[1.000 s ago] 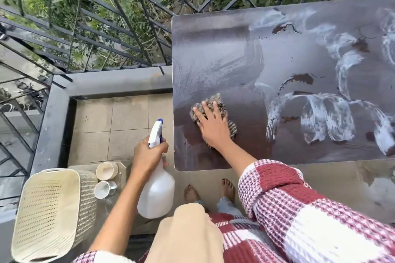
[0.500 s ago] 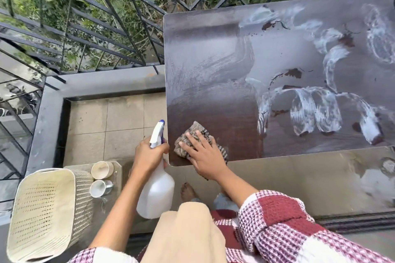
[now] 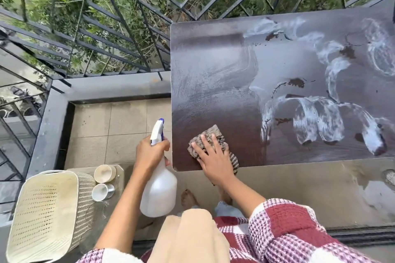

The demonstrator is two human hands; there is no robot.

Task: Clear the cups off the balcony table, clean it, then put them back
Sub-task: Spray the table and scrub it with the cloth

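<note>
The dark brown balcony table (image 3: 213,66) is streaked with white foam on its right half and wiped smooth on its left. My right hand (image 3: 214,161) presses flat, fingers spread, on a brown striped cloth (image 3: 210,134) at the table's near left corner. My left hand (image 3: 149,153) grips the neck of a white spray bottle (image 3: 159,190) with a blue-tipped nozzle, held off the table's left edge. Two cups stand on a low stand at the lower left: a beige cup (image 3: 104,173) and a white cup (image 3: 101,191).
A cream perforated basket (image 3: 40,213) sits at the lower left beside the cups. A black metal railing (image 3: 119,28) runs behind and left of the table, with greenery beyond. Beige floor tiles (image 3: 106,126) lie between the table and the grey kerb. My bare feet show under the table's near edge.
My right hand first slid the cloth toward the table's near left corner, then a little to the right along the near edge. The left hand still holds the spray bottle in the same place.
</note>
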